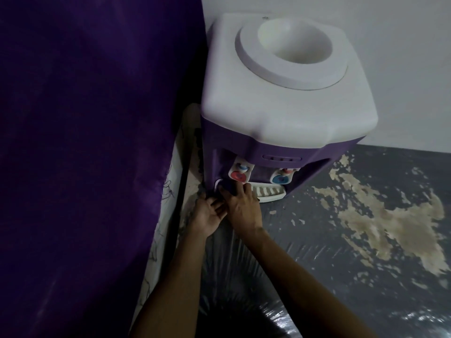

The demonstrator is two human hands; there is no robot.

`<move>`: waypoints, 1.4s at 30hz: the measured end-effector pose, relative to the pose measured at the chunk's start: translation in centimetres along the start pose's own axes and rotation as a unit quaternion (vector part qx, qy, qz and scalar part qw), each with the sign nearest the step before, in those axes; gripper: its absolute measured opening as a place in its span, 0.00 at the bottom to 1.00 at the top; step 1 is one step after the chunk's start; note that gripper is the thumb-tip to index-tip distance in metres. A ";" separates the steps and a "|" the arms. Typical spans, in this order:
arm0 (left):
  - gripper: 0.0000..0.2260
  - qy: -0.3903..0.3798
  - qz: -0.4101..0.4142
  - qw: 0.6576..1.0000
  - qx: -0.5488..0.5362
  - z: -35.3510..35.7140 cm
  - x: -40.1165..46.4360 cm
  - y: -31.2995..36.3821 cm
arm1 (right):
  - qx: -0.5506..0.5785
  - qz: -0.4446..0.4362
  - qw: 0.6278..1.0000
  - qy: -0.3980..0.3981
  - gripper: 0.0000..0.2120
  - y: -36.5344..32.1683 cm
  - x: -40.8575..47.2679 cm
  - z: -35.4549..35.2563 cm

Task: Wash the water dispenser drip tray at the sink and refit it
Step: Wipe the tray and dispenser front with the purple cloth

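Water dispenser [280, 113]: purple body, white top with open bottle well, red tap [238, 176] and blue tap [280, 179]; no brand or writing legible. Drip tray [268, 192]: white, slatted, seated in the recess under the taps, its left end beneath the right hand [240, 203], whose fingers [245, 189] lie spread on it. Left hand [210, 215]: just left of the right-hand fingers, at the dispenser's lower corner, fingers loosely curled; grip on anything cannot be told.

Dim light. Plain white wall [366, 25] far and right. Dark purple curtain [85, 142] fills left, frayed threads at edge. Grey floor [341, 276] glossy, paint flaked off in pale beige patches at right.
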State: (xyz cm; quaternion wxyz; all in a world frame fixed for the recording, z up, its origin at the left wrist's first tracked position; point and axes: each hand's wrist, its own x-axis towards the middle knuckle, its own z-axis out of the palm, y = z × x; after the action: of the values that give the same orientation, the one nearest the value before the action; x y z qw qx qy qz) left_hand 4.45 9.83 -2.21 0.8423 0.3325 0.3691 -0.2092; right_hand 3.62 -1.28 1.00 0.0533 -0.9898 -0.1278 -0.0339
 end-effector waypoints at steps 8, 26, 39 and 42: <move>0.24 0.016 -0.003 1.000 -0.001 0.4 -0.6 0.1 | 0.061 0.115 0.990 0.048 0.25 3.1 -3.6 0.5; 0.22 0.025 0.031 0.992 0.118 2.9 -1.1 -0.9 | 0.014 0.136 0.990 0.017 0.23 10.5 -6.3 0.2; 0.19 0.122 0.094 0.969 0.195 3.2 -1.9 -0.7 | 0.046 0.216 0.975 -0.004 0.28 9.2 -10.2 0.6; 0.14 0.124 0.123 0.960 0.219 2.3 -2.0 -0.2 | 0.031 0.213 0.976 -0.028 0.32 7.9 -10.8 1.6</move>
State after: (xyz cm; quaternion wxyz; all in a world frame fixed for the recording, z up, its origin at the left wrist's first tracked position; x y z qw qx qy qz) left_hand 4.16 8.21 0.41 0.7157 0.5750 0.3723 -0.1362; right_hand -4.67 -11.37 -2.24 0.0866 -0.9927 0.0837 0.0098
